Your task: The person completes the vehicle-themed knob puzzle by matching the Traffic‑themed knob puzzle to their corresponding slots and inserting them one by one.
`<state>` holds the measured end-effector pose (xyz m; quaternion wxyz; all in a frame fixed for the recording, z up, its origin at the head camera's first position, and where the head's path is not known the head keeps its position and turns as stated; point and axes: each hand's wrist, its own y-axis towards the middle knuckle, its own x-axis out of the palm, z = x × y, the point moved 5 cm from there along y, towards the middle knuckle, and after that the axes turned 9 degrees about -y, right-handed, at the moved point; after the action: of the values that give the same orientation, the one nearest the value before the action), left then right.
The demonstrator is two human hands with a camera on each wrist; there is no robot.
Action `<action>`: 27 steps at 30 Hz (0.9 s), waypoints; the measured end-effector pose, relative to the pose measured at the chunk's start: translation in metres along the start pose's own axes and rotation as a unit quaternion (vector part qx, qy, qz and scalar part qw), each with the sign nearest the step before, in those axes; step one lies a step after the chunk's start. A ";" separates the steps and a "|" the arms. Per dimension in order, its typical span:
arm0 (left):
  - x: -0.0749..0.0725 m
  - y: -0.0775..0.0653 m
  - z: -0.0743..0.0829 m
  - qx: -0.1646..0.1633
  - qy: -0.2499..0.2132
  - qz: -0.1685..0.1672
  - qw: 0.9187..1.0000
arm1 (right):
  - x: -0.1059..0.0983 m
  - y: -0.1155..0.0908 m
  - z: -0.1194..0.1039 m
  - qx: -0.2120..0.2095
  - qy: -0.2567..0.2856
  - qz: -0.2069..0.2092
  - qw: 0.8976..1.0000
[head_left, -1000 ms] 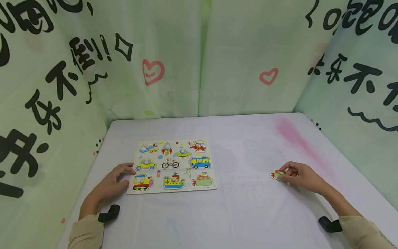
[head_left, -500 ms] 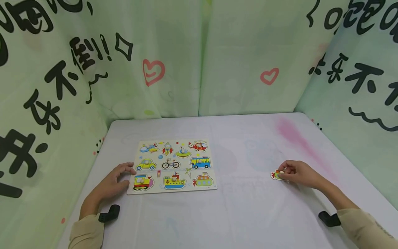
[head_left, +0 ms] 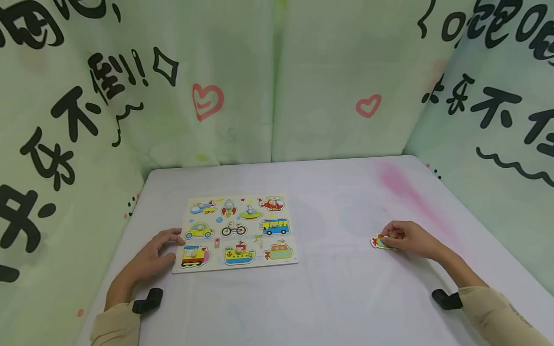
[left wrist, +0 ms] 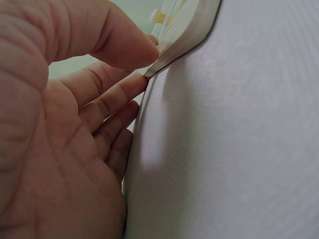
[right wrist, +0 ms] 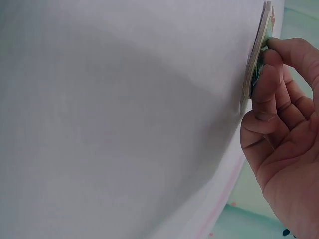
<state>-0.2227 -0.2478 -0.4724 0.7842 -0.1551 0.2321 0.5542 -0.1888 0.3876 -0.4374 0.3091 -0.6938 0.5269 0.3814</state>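
A flat puzzle board (head_left: 216, 240) with printed vehicles and small knobs lies left of the middle of the table. My left hand (head_left: 152, 254) rests at its left edge, fingertips touching the rim and the thumb near the front left corner. In the left wrist view, that thumb and the fingertips meet the edge of the board (left wrist: 187, 37). On the right, my right hand (head_left: 409, 239) pinches a small puzzle piece (head_left: 375, 242) with a red tail and a green body. The right wrist view shows the piece (right wrist: 253, 64) edge-on between thumb and fingers, close over the cloth.
A white cloth with a pink smear (head_left: 402, 187) covers the table (head_left: 337, 298). Green curtains (head_left: 320, 72) with black writing and red hearts hang behind and along both sides. Black wrist mounts (head_left: 148, 301) sit at both sleeves.
The head view has turned slightly, so the scene sits a little further left. The right hand keeps its pinch on the puzzle piece, and the left hand stays at the board's edge.
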 end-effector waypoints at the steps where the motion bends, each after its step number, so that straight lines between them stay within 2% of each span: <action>1: 0.000 0.000 -0.001 0.000 0.000 -0.001 1.000 | 0.001 0.000 0.000 0.004 0.002 0.001 1.000; 9: 0.001 0.001 -0.001 -0.006 0.009 0.001 1.000 | 0.000 0.000 0.001 0.039 0.025 0.021 0.999; 15: 0.000 0.000 0.000 -0.010 0.008 0.000 1.000 | 0.002 0.000 -0.005 0.058 0.090 0.029 0.994; 20: 0.001 0.000 0.001 -0.014 0.007 -0.002 1.000 | 0.006 0.002 -0.019 0.040 0.145 0.042 0.988; 27: 0.002 0.000 0.002 -0.016 0.005 -0.003 1.000 | 0.012 0.011 -0.036 0.020 0.163 0.052 0.985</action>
<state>-0.2212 -0.2451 -0.4721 0.7819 -0.1713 0.2266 0.5549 -0.1899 0.3487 -0.4293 0.2127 -0.7116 0.6135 0.2683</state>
